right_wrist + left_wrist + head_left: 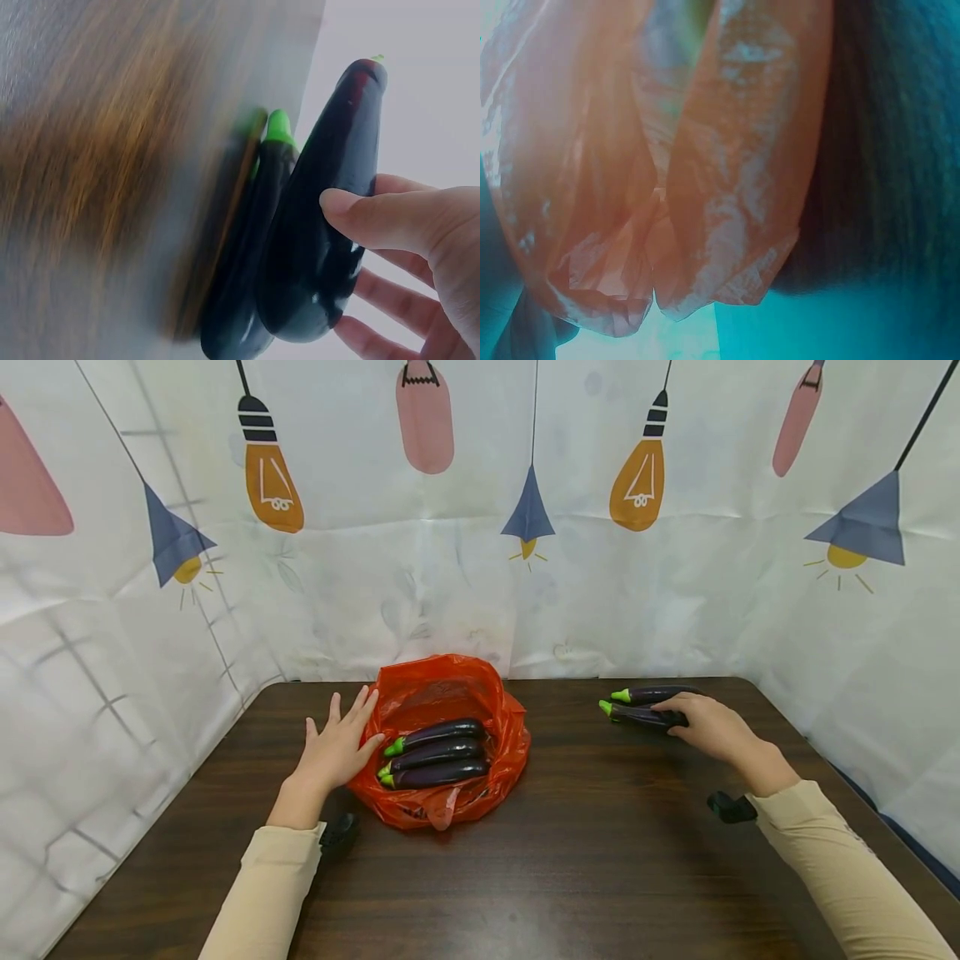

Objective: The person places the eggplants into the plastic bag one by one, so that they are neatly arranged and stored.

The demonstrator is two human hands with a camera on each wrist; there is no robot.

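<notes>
An orange-red plastic bag (510,735) lies open on the dark wooden table (600,860) and holds three purple eggplants (438,752) with green stems, side by side. My left hand (341,735) rests flat with fingers spread against the bag's left rim. The left wrist view is filled by the bag's plastic (705,187). At the back right lie two more eggplants, a far one (652,693) and a near one (637,713). My right hand (686,717) grips the near eggplant (330,217), thumb (360,210) on top and fingers underneath. The other eggplant (255,247) lies against it.
White curtain walls (480,593) printed with lamps close in the table at the back and on both sides. A black camera mount sits at each wrist, the left one (337,835) and the right one (731,807). Bare tabletop stretches between the bag and the right hand.
</notes>
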